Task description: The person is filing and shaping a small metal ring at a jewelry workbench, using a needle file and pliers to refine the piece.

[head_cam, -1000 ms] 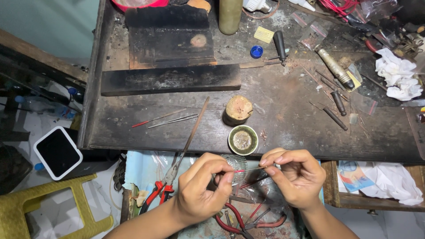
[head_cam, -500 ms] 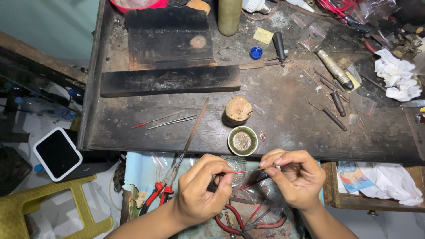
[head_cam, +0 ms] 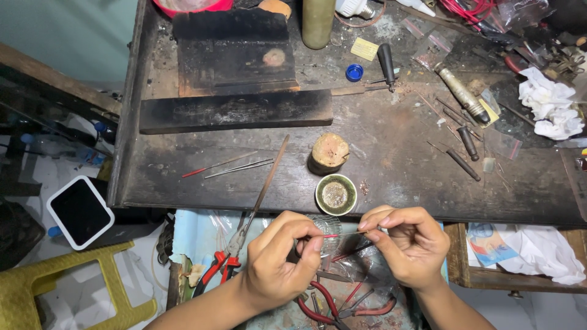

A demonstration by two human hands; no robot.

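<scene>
My left hand (head_cam: 281,260) and my right hand (head_cam: 411,244) meet just in front of the dark workbench (head_cam: 391,146). Between their fingertips runs a thin needle-like tool with a red end (head_cam: 340,234); the left thumb and forefinger pinch the red end, the right fingers pinch the metal end and something tiny that I cannot make out. Just above the hands sits a small round dish (head_cam: 335,194) near the bench's front edge, with a short wooden stump (head_cam: 329,153) behind it.
Red-handled pliers (head_cam: 221,266) and more pliers (head_cam: 333,304) lie in an open drawer below my hands. A long file (head_cam: 270,176), thin needle tools (head_cam: 227,165), dark wood blocks (head_cam: 235,111), gravers (head_cam: 465,142), a white cloth (head_cam: 547,102) and a green bottle (head_cam: 318,22) lie on the bench.
Both hands stay in place; the fingers have shifted slightly and the red-ended tool now shows between them.
</scene>
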